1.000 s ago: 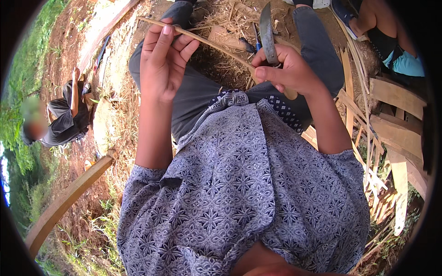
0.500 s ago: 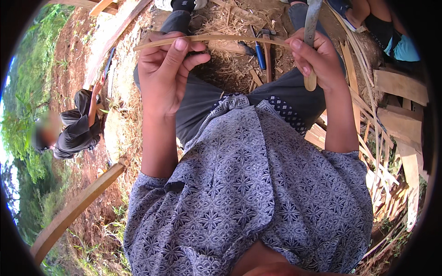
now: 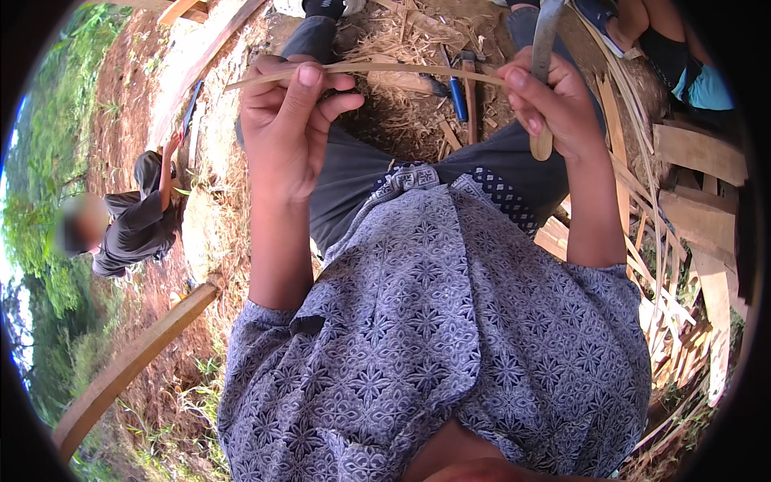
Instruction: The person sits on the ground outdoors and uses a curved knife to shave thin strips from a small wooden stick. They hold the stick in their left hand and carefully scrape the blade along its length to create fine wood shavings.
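A thin, pale wooden strip (image 3: pixel 418 69), perhaps bamboo, stretches between my two hands, bowed slightly upward. My left hand (image 3: pixel 285 120) pinches it between thumb and fingers, and its left end juts out past them. At the other end, my right hand (image 3: pixel 554 100) grips the strip with thumb and forefinger. That same hand also holds a knife (image 3: pixel 545 36): the grey blade points away from me, and the rounded wooden handle comes out below the fingers.
On the shaving-strewn ground between my legs lie a blue-handled tool (image 3: pixel 458 98) and a wooden-handled hammer (image 3: pixel 469 96). Split strips and boards (image 3: pixel 699 153) are piled at right. A long beam (image 3: pixel 132 361) slants at lower left. One person (image 3: pixel 136 213) sits at left, another's legs (image 3: pixel 666 40) show at upper right.
The strip has slid slightly left with my left hand, and its left end sits a little lower. My right hand with the knife stays nearly still.
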Motion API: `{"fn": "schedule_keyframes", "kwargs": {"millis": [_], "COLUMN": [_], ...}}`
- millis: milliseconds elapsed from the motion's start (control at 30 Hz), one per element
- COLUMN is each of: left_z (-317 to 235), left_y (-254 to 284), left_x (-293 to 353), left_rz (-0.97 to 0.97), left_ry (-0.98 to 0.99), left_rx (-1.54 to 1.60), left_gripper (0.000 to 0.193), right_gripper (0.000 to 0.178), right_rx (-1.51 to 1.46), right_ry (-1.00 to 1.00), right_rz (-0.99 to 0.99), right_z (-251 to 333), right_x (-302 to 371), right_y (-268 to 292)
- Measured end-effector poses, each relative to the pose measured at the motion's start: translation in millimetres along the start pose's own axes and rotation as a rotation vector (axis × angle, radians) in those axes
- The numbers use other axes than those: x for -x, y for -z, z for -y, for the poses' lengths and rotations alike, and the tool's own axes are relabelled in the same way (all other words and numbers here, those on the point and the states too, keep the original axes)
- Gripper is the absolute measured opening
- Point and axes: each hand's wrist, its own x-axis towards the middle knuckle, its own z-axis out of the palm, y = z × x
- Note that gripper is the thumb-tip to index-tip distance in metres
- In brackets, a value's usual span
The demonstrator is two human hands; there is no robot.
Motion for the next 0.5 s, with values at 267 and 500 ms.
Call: {"fn": "schedule_keyframes", "kwargs": {"millis": [267,500], "left_z": [-2,-34], "left_y": [16,62], "left_x": [1,30], "left_rz": [0.036,-0.180], "left_ry": [-0.037,-0.024], "left_rx": [-0.105,-0.421], "left_gripper": [0.013,0.025], "right_gripper": [0.025,0.026], "right_rx": [-0.020,0.042], "right_ry": [-0.049,-0.304], "right_rz": [0.076,0.304], "right_z": [-8,-47], "right_x": [-13,-27], "right_y": [-4,-55]}}
